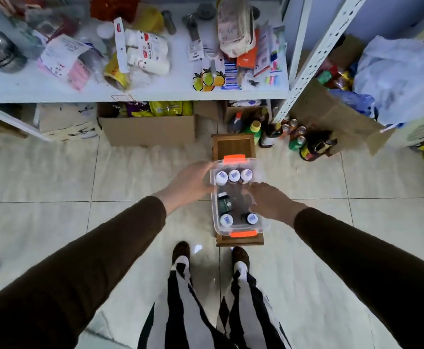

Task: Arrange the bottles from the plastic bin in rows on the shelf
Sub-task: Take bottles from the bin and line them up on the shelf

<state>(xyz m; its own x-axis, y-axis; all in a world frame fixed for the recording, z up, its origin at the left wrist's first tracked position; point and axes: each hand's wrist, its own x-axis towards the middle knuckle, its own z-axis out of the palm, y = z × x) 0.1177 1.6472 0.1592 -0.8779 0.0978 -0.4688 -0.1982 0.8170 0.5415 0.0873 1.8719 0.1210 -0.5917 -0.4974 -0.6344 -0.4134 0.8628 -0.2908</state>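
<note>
Overhead, a white shelf (155, 93) crowded with packets, a steel pot (0, 52), a yellow bag and stationery, little bare surface showing except along the front edge. Beneath it, cardboard boxes (148, 131) of snack packs; to the right, a cluster of sauce bottles (294, 139) on the tiled floor beside a perforated white upright (314, 61) and a further box stuffed with plastic bags. Directly ahead, a clear plastic bin (238, 227) with orange latches, resting on a small wooden stool (233, 144) in front of the feet. Inside, three white-capped bottles (234, 176) upright in a row at the far end, two more capped ones at the near end, and one dark green bottle (224, 204) lying on its side between. Left hand (190, 183) against the bin's left rim, fingers loosely extended. Right hand (268, 201) over the bin's right side, fingers slightly curled and spread, closed on nothing visible; contact with any bottle cannot be told.
</note>
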